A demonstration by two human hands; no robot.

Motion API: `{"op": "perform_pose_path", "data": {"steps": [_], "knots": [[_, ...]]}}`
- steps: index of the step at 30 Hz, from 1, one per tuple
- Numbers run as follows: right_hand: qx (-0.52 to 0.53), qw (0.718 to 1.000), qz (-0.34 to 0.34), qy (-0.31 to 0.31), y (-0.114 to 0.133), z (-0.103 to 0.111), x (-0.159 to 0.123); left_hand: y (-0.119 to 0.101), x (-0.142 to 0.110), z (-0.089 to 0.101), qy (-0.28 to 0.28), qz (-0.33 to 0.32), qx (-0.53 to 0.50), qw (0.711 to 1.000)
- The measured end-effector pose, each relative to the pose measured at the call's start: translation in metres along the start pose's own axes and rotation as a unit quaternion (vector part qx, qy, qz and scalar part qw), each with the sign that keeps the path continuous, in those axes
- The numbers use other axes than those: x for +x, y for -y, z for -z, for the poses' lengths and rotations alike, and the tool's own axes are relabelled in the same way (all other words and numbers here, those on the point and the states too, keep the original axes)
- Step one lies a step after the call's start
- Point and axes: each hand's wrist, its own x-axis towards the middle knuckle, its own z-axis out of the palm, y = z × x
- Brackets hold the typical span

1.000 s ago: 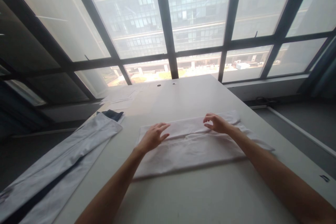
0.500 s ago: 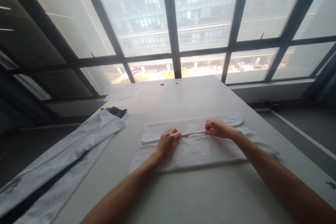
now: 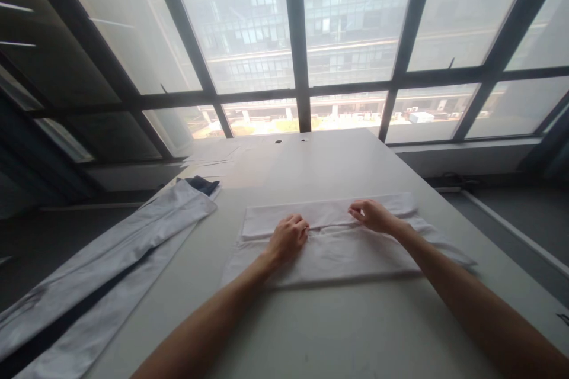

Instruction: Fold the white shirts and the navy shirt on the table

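A white folded cloth (image 3: 338, 249) lies flat in the middle of the white table (image 3: 320, 331). Its far part forms a narrow folded band (image 3: 267, 224). My left hand (image 3: 287, 238) rests on the near edge of that band, fingers curled and pinching the fabric. My right hand (image 3: 372, 215) pinches the same edge further right, thumb and fingers pressed together on the cloth. Both forearms reach in from the bottom of the view.
A long white garment with a dark stripe (image 3: 111, 266) hangs over the table's left side. Flat papers (image 3: 213, 157) lie at the far left corner. Two small dark holes (image 3: 291, 141) mark the far edge. Large windows (image 3: 302, 41) stand behind.
My left hand moved right and closed on the folded edge, fingers going from spread to curled. My right hand closed into a pinch on the same edge and has stayed there.
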Motion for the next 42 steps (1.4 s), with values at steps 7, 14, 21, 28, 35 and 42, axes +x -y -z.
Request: {"op": "perform_pose_path", "data": {"steps": [7,14,21,28,35,42], "knots": [[-0.147,0.967,-0.203,-0.043,-0.048,-0.019,-0.001,0.002,-0.002,-0.013,0.100,-0.026,-0.004,0.995],[-0.136,0.959,-0.245,0.036,-0.061,-0.027,-0.002,-0.001,0.005,-0.005,0.150,0.008,-0.023,0.988],[-0.138,0.958,-0.248,0.031,-0.060,-0.028,-0.002,-0.069,0.059,-0.016,0.090,-0.049,-0.038,0.994],[-0.094,0.963,-0.249,-0.043,-0.066,-0.027,-0.002,-0.125,0.113,-0.067,0.101,-0.029,-0.024,0.994],[0.356,0.878,-0.231,-0.222,-0.087,-0.010,0.007,-0.118,0.108,-0.076,0.104,-0.054,-0.026,0.993],[0.535,0.787,-0.255,-0.174,-0.116,0.009,-0.010,-0.117,0.109,-0.079,0.105,-0.058,-0.029,0.992]]}}
